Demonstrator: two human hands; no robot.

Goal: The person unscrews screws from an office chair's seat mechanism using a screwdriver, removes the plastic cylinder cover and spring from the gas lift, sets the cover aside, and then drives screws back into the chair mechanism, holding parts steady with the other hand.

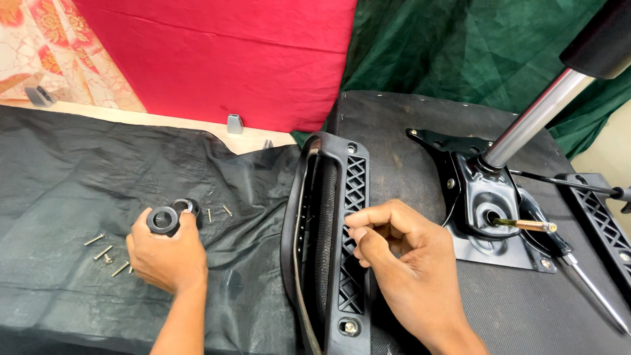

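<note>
My left hand (165,255) rests on a black cloth (66,164) and holds a small black round ring-shaped part (163,219) between its fingertips. Loose brass-coloured screws (105,251) lie just left of it, and two more screws (218,212) lie to its right. My right hand (401,256) grips the black lattice armrest bracket (348,217) that stands on edge against the upturned chair seat (407,144), fingers curled round its inner edge. A screw (349,326) sits in the bracket's lower hole.
A black metal seat mechanism plate (480,197) is fixed on the seat base, with a chrome gas-lift cylinder (536,118) rising from it. A screwdriver (578,269) lies to its right, and a second armrest bracket (601,217) at the far right. Red and green cloths hang behind.
</note>
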